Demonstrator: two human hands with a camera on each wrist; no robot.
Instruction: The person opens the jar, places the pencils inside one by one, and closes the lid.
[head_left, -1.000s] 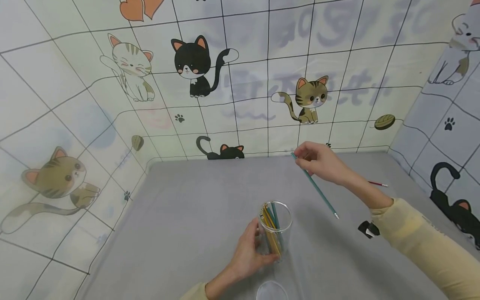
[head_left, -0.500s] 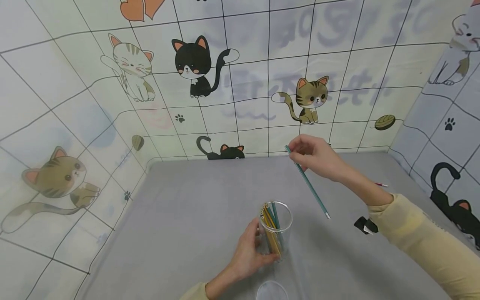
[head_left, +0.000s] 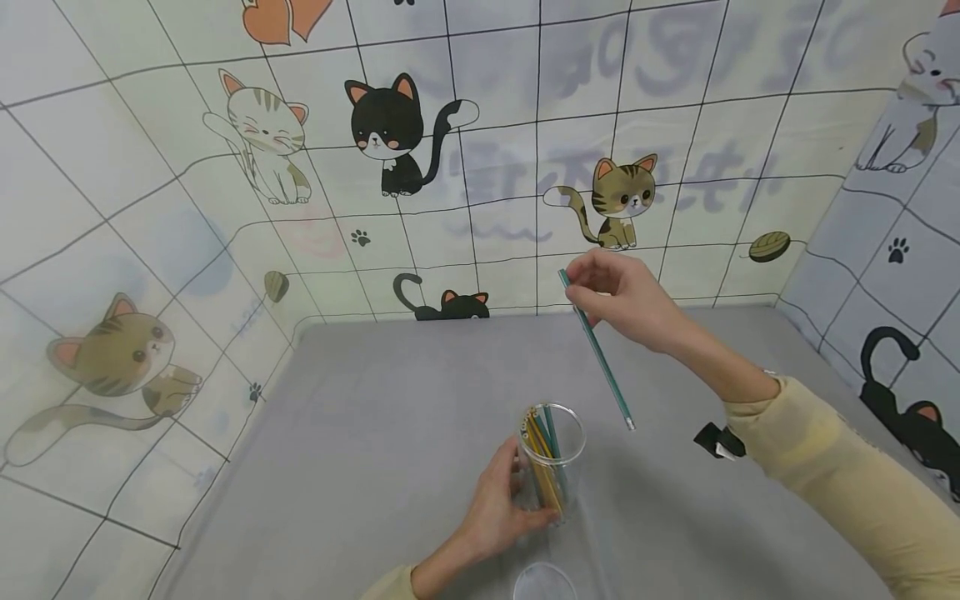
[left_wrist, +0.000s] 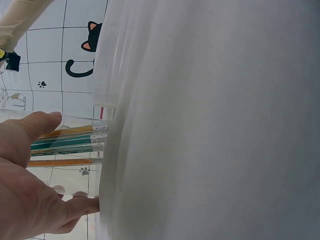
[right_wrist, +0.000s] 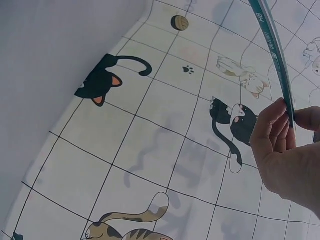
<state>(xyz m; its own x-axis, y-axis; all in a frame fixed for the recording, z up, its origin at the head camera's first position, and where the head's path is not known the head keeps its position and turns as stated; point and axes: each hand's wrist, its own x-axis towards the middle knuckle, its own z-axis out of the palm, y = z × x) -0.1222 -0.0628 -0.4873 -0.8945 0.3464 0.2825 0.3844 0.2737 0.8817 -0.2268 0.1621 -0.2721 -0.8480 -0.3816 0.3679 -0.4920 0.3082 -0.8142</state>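
My left hand grips the side of a clear cup standing upright on the grey tabletop. Inside it lean several yellow and teal pencils; the left wrist view shows their eraser ends at the cup's base. Up and to the right, my right hand pinches a teal pencil near its upper end, between thumb and fingers. This pencil slants down with its white eraser end lowest, to the right of the cup and apart from it. Lettering shows along its side in the right wrist view.
A clear round rim shows at the front edge of the head view, below the cup. A black device sits under the right sleeve. Cloth walls printed with cats and grid lines enclose the table.
My right hand has moved up and to the left with the teal pencil, which now hangs more steeply. The red pencil has gone behind the right arm. My left hand and the cup stay still.
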